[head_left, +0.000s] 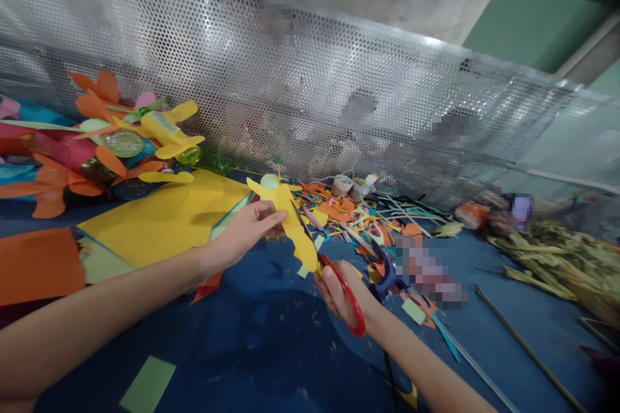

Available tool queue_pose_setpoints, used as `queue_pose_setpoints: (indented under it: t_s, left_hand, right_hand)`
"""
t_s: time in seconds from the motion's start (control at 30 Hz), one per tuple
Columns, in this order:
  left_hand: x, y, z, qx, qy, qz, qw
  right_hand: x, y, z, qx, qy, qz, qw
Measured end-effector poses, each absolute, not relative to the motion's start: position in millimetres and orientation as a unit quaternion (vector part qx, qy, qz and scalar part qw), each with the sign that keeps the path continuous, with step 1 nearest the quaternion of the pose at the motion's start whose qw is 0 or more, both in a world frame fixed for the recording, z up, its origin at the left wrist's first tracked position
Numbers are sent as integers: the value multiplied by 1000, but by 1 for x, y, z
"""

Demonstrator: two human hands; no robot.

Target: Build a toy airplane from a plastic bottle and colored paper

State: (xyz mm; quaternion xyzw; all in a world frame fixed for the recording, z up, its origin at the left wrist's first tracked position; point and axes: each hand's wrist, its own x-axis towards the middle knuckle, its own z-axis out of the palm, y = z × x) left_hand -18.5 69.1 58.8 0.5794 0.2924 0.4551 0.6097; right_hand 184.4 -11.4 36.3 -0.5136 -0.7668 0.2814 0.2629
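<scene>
My left hand (252, 229) pinches a yellow paper cutout (301, 248) with rounded, petal-like lobes, holding it above the blue table. Red-handled scissors (356, 310) are gripped in my right hand (346, 290), fingers closed round the handle. Their dark blades lie along the right edge of the lower lobe. A pale green round piece (270, 181) shows at the top of the cutout. Under and left of my left hand lie large yellow paper sheets (159, 216).
Orange paper (39, 264) and propeller-shaped paper-and-bottle pieces (165, 129) sit at the left. Coloured scraps (339, 210) and blue-handled scissors (386, 274) lie right of my hands. Dried leaves (547, 251) and a thin stick (523, 342) are farther right. A perforated metal panel (232, 71) runs along the back.
</scene>
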Motion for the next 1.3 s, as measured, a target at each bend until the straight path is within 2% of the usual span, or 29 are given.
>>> queue_pose_setpoints:
  t_s: [0.27, 0.53, 0.7, 1.0, 1.3]
  left_hand:
    - [-19, 68, 61, 577, 301, 448, 613]
    - [-20, 73, 59, 567, 303, 451, 619]
    - [-18, 69, 58, 560, 292, 433, 643]
    - [-13, 56, 60, 583, 289, 399, 646]
    - [-13, 55, 62, 598, 286, 394, 637]
  right_hand:
    - [183, -11, 36, -514, -777, 245, 266]
    - [185, -13, 33, -525, -750, 325, 236]
    - [180, -16, 40, -519, -763, 307, 231]
    - [173, -21, 56, -490, -781, 295, 251]
    - [175, -18, 43, -502, -753, 328, 269]
